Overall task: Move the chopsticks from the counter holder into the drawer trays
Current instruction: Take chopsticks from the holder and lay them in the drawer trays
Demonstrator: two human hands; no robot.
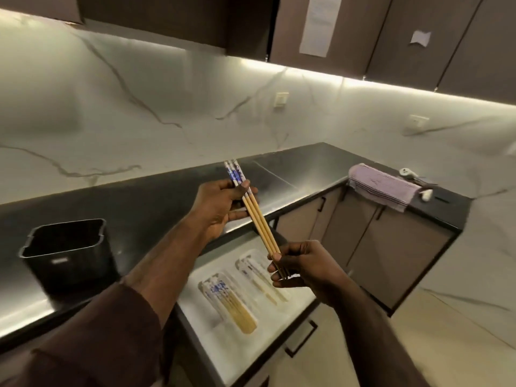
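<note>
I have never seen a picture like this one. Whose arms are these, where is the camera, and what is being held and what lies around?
There is no machine here: a person works with bare hands, and the one camera sits on the person's head, looking forward and down. The left hand and the right hand together hold a small bundle of chopsticks, the left at the blue patterned ends, the right at the plain tips. Below them an open drawer holds two trays with chopsticks already inside. On the dark counter stands a black holder, left. At the far right lies a striped cloth.
</note>
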